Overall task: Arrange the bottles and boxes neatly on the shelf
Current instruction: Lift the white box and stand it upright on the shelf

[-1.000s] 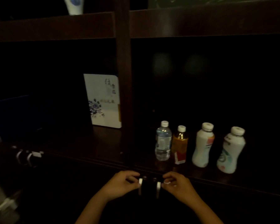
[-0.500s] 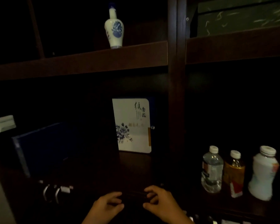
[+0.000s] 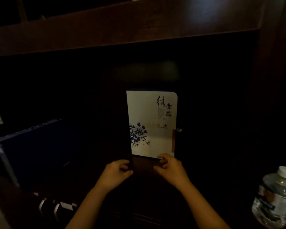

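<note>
Black brush-style Chinese characters down upper right of white box (image 3: 151,123) front, approx. "绣青花", w/ fainter row ending "毛尖" lower down; water bottle (image 3: 275,198) label too blurred to read, no other text legible.

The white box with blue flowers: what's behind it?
Behind the upright white flower-printed box, only a dark blue edge peeks out along its top and right side; the rest is covered, and the shelf recess beyond is too dark to read.

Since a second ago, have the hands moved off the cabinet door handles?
Yes. Both the left hand and right hand went up and left along the shelf, now at the base of the white box.
</note>
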Demonstrator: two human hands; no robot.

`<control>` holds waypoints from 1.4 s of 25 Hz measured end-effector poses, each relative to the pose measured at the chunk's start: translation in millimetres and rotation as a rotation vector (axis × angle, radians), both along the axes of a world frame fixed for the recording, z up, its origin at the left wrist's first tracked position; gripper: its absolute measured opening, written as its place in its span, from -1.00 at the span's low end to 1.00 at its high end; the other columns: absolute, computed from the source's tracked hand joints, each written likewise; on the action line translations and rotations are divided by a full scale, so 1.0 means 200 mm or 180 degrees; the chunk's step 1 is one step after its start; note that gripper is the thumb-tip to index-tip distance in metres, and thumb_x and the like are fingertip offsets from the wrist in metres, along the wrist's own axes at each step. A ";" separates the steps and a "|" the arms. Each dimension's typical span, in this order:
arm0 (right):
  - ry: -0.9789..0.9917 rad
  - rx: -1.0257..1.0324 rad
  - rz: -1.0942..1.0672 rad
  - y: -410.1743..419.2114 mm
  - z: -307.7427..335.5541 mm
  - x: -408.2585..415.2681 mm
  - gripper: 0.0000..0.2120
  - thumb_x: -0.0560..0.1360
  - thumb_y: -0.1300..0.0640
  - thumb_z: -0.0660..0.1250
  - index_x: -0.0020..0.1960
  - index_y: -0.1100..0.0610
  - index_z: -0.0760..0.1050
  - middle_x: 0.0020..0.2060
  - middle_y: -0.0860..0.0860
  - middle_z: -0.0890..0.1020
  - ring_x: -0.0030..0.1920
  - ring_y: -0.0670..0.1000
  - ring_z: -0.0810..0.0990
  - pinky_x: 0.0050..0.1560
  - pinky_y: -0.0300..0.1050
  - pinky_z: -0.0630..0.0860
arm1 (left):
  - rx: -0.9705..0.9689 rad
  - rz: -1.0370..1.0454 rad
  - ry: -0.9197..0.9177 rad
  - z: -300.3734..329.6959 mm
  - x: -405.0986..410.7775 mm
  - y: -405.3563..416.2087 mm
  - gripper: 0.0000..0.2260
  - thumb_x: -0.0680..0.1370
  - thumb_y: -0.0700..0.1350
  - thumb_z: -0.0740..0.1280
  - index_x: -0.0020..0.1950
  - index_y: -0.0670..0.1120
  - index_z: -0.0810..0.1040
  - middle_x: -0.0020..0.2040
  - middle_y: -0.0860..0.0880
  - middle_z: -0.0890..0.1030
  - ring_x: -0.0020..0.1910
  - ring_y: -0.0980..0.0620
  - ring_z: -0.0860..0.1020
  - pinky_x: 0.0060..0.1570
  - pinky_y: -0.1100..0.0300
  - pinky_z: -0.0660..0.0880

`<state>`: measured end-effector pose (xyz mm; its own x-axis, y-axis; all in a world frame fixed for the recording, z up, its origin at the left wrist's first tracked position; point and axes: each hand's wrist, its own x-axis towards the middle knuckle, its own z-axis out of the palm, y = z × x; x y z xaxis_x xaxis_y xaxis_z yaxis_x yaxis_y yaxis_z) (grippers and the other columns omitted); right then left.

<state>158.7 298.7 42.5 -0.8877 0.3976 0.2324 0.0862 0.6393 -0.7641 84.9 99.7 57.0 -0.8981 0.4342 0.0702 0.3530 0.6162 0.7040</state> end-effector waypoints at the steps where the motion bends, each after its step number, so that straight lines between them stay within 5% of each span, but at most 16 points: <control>1: 0.0011 0.0038 -0.0072 0.01 0.02 -0.04 -0.60 0.38 0.07 0.43 0.18 0.05 0.45 0.02 0.03 0.56 -0.10 -0.08 0.50 -0.15 -0.30 0.45 | 0.0030 -0.0020 0.0036 0.00 -0.07 0.02 -0.56 0.43 -0.06 0.41 0.29 -0.07 0.46 0.13 -0.10 0.62 0.08 0.03 0.57 0.12 0.21 0.47; 14: 0.0135 0.0492 -0.1371 0.10 0.09 -0.39 -0.43 0.31 0.01 0.48 0.27 0.01 0.38 0.15 0.08 0.53 0.08 0.06 0.53 0.01 -0.04 0.53 | -0.0121 -0.0619 0.0675 0.09 -0.78 0.22 -0.42 0.34 0.10 0.46 0.31 -0.02 0.43 0.17 -0.08 0.60 0.10 -0.04 0.57 0.12 0.11 0.51; 19: 0.0698 0.0023 -0.2157 0.36 0.32 -0.50 -0.13 0.26 0.02 0.53 0.43 0.03 0.14 0.35 0.16 0.37 0.30 0.18 0.40 0.14 0.03 0.45 | 0.0796 -0.0377 0.0564 0.29 -1.01 0.31 -0.23 0.30 0.02 0.52 0.42 -0.01 0.25 0.32 -0.14 0.48 0.25 -0.11 0.47 0.13 0.13 0.41; 24: 0.1374 -0.0369 -0.1675 0.44 0.39 -0.64 0.02 0.22 0.17 0.57 0.47 0.06 -0.01 0.44 0.14 0.25 0.43 0.12 0.21 0.36 0.15 0.33 | 0.1441 -0.0462 0.0580 0.38 -1.05 0.48 -0.20 0.32 -0.18 0.51 0.44 0.00 0.15 0.39 -0.13 0.37 0.36 -0.12 0.35 0.28 0.02 0.34; 27: 0.1628 -0.0465 -0.1593 0.47 0.36 -0.68 0.02 0.24 0.25 0.54 0.48 0.03 -0.04 0.45 0.12 0.23 0.44 0.10 0.19 0.37 0.09 0.30 | 0.1859 -0.0435 0.0543 0.36 -1.04 0.55 -0.24 0.33 -0.29 0.47 0.43 -0.02 0.19 0.36 -0.14 0.41 0.32 -0.13 0.38 0.21 0.09 0.33; 31: 0.1676 -0.0799 -0.1656 0.53 0.30 -0.73 -0.07 0.30 0.30 0.49 0.47 0.04 0.00 0.43 0.14 0.26 0.41 0.12 0.24 0.33 0.07 0.31 | 0.1963 -0.0271 0.0309 0.26 -1.06 0.60 -0.25 0.36 -0.32 0.44 0.45 -0.10 0.15 0.38 -0.19 0.37 0.36 -0.16 0.34 0.33 -0.09 0.35; 35: 0.1641 -0.1132 -0.1749 0.58 0.25 -0.74 -0.21 0.33 0.29 0.46 0.43 0.07 0.13 0.34 0.16 0.39 0.32 0.14 0.38 0.23 0.09 0.45 | 0.2097 -0.0050 0.0219 0.18 -1.09 0.61 -0.42 0.41 -0.29 0.41 0.39 -0.15 0.30 0.32 -0.22 0.45 0.28 -0.13 0.43 0.24 0.08 0.38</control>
